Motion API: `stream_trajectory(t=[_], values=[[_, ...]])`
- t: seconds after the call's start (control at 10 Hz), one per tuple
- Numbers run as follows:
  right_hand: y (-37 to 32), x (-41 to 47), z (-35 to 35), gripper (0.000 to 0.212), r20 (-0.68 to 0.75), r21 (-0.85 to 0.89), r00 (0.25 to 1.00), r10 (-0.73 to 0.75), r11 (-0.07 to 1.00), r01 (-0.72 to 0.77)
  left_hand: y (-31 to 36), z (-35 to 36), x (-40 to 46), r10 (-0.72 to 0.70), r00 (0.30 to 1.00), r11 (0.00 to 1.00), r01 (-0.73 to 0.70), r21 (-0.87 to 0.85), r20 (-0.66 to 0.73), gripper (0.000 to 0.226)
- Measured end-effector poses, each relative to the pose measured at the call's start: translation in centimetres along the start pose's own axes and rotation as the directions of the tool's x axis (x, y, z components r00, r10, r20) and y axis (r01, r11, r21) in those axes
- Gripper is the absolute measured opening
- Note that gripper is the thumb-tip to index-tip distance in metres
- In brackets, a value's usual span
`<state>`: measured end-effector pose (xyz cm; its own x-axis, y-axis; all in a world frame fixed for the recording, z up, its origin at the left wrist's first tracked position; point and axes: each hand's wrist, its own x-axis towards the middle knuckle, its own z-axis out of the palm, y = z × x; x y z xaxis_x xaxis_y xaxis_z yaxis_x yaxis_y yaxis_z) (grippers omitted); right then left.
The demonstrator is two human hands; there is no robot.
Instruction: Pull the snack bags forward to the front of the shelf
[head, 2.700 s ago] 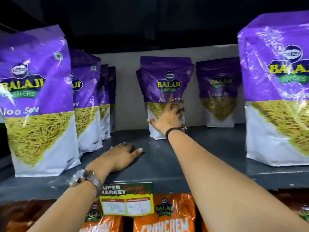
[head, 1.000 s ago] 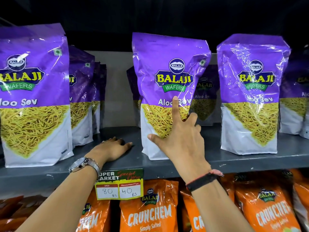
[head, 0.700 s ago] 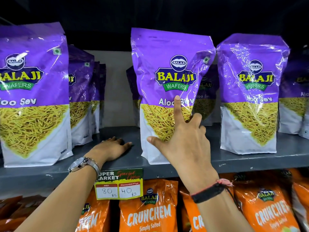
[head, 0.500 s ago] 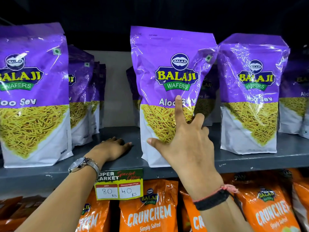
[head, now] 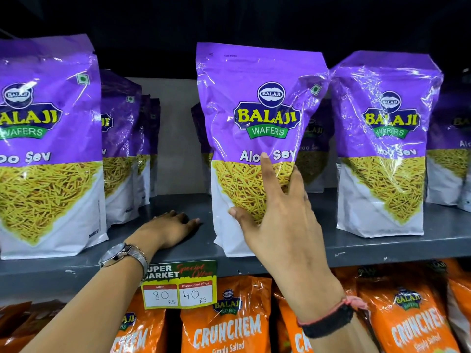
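While your right hand (head: 277, 220) spreads open against the front of a purple Aloo Sev bag (head: 257, 128), the fingers are splayed and the index finger points up over the printed name, with the thumb out to the left across the picture of yellow sev. The hand presses flat on the bag and is not closed around it. That bag stands upright at the front edge of the grey shelf (head: 382, 247), near the middle of the view.

Your left hand (head: 168, 229) lies palm down on the bare shelf just left of the bag, fingers relaxed and holding nothing. A wristwatch (head: 119, 253) sits on that wrist; a black band (head: 328, 321) with a pink thread circles your right wrist.

To the right, a second purple bag (head: 384, 138) stands near the front, its upper left corner touching the middle one. At far left a third purple bag (head: 46, 138) stands forward, with more bags (head: 119, 138) lined up behind it toward the back wall. Further bags sit deep behind the middle one.

A price tag (head: 179, 284) clipped to the shelf edge reads 80 and 40. Orange Crunchem bags (head: 226, 324) fill the shelf below.
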<state>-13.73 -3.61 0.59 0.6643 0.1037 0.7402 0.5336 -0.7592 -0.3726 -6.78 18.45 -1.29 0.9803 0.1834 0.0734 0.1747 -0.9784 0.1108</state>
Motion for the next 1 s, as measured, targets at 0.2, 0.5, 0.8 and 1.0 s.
stream_trajectory(t=[0.2, 0.5, 0.8, 1.0], values=[[0.2, 0.8, 1.0, 0.083, -0.008, -0.044, 1.0, 0.002, 0.999, -0.003, -0.2, 0.1, 0.1, -0.003, 1.0, 1.0, 0.003, -0.009, 0.003, 0.063], [0.3, 1.3, 1.8, 0.085, -0.022, -0.063, 1.0, 0.017, 0.998, -0.018, 0.1, -0.1, -0.1, 0.001, 1.0, 1.0, -0.001, -0.008, -0.01, 0.063], [0.3, 1.4, 2.0, 0.086, -0.027, -0.08, 1.0, 0.016, 0.997, -0.018, 0.5, -0.4, -0.8, 0.001, 1.0, 1.0, -0.001, -0.001, -0.02, 0.061], [0.3, 0.9, 1.2, 0.093, -0.047, -0.056, 0.999, -0.003, 0.998, 0.0, 0.5, -0.4, -0.7, -0.028, 0.999, 0.998, 0.026, -0.06, -0.038, 0.066]])
